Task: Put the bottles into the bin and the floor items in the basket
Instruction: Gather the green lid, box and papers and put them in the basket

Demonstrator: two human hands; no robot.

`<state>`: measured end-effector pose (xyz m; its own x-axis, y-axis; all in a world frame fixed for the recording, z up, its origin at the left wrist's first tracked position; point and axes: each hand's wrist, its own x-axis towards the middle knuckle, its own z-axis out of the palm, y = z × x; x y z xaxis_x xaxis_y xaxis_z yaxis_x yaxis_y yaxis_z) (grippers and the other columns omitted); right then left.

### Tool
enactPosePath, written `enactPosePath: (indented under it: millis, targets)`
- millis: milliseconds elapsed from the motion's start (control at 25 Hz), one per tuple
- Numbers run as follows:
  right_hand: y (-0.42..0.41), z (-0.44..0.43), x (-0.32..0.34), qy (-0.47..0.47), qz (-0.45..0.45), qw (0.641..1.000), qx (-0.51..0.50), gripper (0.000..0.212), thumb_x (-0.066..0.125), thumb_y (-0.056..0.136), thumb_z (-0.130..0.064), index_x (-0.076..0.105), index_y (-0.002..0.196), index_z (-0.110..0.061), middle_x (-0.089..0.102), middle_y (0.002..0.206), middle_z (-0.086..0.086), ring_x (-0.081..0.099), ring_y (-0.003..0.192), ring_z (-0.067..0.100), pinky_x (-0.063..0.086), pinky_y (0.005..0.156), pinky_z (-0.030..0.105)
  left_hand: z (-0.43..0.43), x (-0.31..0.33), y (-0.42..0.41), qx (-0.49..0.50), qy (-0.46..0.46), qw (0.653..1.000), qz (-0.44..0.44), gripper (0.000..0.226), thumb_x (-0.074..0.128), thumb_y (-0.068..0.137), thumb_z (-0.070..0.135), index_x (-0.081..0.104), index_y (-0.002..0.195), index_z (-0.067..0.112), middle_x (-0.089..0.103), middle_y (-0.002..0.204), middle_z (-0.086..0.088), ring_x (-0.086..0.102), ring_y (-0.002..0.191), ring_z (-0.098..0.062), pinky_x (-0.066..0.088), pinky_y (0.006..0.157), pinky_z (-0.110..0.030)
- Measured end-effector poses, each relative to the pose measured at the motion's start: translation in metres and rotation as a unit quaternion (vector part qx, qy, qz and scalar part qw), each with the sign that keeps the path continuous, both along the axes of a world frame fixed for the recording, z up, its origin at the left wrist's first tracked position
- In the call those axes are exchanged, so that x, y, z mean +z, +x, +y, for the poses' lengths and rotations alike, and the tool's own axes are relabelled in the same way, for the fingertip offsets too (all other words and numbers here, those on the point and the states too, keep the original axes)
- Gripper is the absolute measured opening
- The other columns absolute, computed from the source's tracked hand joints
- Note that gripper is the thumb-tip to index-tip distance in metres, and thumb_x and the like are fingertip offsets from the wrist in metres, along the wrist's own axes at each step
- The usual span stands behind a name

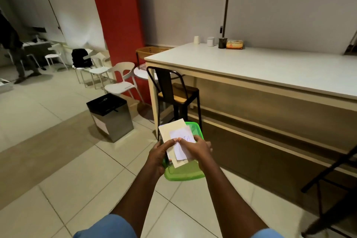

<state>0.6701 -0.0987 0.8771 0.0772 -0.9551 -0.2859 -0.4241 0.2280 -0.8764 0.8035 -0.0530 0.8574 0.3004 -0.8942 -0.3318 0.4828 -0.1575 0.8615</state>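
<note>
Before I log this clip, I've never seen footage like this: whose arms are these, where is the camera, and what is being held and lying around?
The single picture comes from a wide-angle camera worn on a person's head, looking forward and down, so the two bare arms are the wearer's own. The left hand and right hand together hold a few sheets of paper, one with handwriting on it. Under the hands is a green plastic container; whether it is held or resting on the tiled floor is unclear. A dark-lined bin stands to the left on the floor. The long white table at right carries a cup, small jars and a box at its far edge.
</note>
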Motion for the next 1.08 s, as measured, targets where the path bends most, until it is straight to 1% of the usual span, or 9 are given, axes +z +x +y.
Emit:
enactPosePath:
  millis: [120, 200, 280, 400, 520, 600, 760, 920, 1080]
  targets:
    - [0.066, -0.005, 0.001, 0.006, -0.017, 1.0, 0.016, 0.081, 0.068, 0.068, -0.069, 0.051, 0.136, -0.03, 0.039, 0.126, 0.006, 0.038, 0.126, 0.031, 0.037, 0.108, 0.046, -0.006, -0.003, 0.068, 0.024, 0.002, 1.0, -0.013, 0.045, 0.078, 0.075, 0.016, 0.066, 0.119, 0.014, 0.074, 0.108, -0.014, 0.068, 0.1, -0.036, 0.054, 0.085, -0.049]
    - [0.096, -0.017, 0.002, -0.003, -0.012, 1.0, 0.029, 0.079, 0.069, 0.068, -0.069, 0.052, 0.135, -0.029, 0.039, 0.129, 0.008, 0.04, 0.123, 0.031, 0.038, 0.102, 0.038, -0.014, -0.001, 0.096, 0.033, -0.003, 0.999, -0.02, 0.044, 0.078, 0.076, 0.016, 0.066, 0.119, 0.015, 0.074, 0.108, -0.013, 0.068, 0.1, -0.036, 0.053, 0.085, -0.049]
    - [0.131, -0.035, -0.003, -0.005, -0.015, 0.999, 0.042, 0.077, 0.071, 0.07, -0.065, 0.054, 0.134, -0.026, 0.044, 0.127, 0.008, 0.045, 0.116, 0.028, 0.043, 0.101, 0.038, -0.025, -0.003, 0.127, 0.043, -0.005, 0.999, -0.017, 0.045, 0.078, 0.076, 0.015, 0.065, 0.12, 0.017, 0.073, 0.11, -0.012, 0.068, 0.102, -0.035, 0.054, 0.084, -0.047]
    - [0.182, -0.076, -0.011, -0.011, -0.036, 0.998, 0.056, 0.072, 0.075, 0.07, -0.06, 0.057, 0.131, -0.024, 0.042, 0.111, 0.001, 0.046, 0.105, 0.024, 0.046, 0.096, 0.037, -0.06, -0.012, 0.179, 0.057, -0.01, 0.998, -0.01, 0.045, 0.079, 0.075, 0.015, 0.065, 0.118, 0.018, 0.075, 0.108, -0.01, 0.072, 0.094, -0.029, 0.059, 0.071, -0.04]
    - [0.233, -0.119, -0.02, -0.015, -0.044, 0.996, 0.075, 0.06, 0.074, 0.069, -0.061, 0.061, 0.119, -0.031, 0.045, 0.123, 0.007, 0.047, 0.115, 0.029, 0.043, 0.103, 0.043, -0.095, -0.016, 0.225, 0.083, -0.008, 0.996, -0.016, 0.043, 0.08, 0.075, 0.015, 0.066, 0.115, 0.019, 0.076, 0.103, -0.008, 0.074, 0.084, -0.023, 0.058, 0.063, -0.035]
    - [0.268, -0.15, -0.022, -0.013, -0.043, 0.995, 0.084, 0.064, 0.074, 0.069, -0.062, 0.062, 0.122, -0.028, 0.046, 0.125, 0.009, 0.048, 0.119, 0.033, 0.042, 0.105, 0.049, -0.125, -0.012, 0.256, 0.098, 0.001, 0.995, -0.024, 0.042, 0.079, 0.076, 0.015, 0.065, 0.115, 0.02, 0.076, 0.102, -0.007, 0.075, 0.083, -0.023, 0.058, 0.063, -0.035]
    - [0.332, -0.22, -0.019, -0.025, -0.017, 0.994, 0.107, 0.069, 0.07, 0.07, -0.066, 0.059, 0.126, -0.027, 0.046, 0.132, 0.011, 0.047, 0.122, 0.033, 0.041, 0.104, 0.051, -0.186, -0.012, 0.316, 0.124, -0.006, 0.992, -0.023, 0.051, 0.082, 0.073, 0.017, 0.062, 0.12, 0.016, 0.075, 0.105, -0.008, 0.073, 0.093, -0.029, 0.056, 0.072, -0.041]
    - [0.385, -0.265, -0.028, -0.029, 0.05, 0.991, 0.121, 0.069, 0.065, 0.067, -0.073, 0.059, 0.123, -0.033, 0.043, 0.133, 0.009, 0.039, 0.125, 0.033, 0.032, 0.107, 0.049, -0.23, -0.024, 0.366, 0.138, 0.0, 0.99, -0.001, 0.055, 0.084, 0.07, 0.019, 0.061, 0.12, 0.015, 0.075, 0.104, -0.01, 0.073, 0.09, -0.03, 0.058, 0.066, -0.038]
    - [0.457, -0.318, -0.045, -0.009, 0.065, 0.992, 0.112, 0.076, 0.062, 0.065, -0.077, 0.058, 0.126, -0.032, 0.042, 0.136, 0.009, 0.039, 0.125, 0.034, 0.032, 0.104, 0.05, -0.286, -0.044, 0.439, 0.124, 0.01, 0.992, -0.001, 0.051, 0.082, 0.073, 0.02, 0.063, 0.12, 0.016, 0.076, 0.103, -0.008, 0.073, 0.093, -0.028, 0.057, 0.07, -0.037]
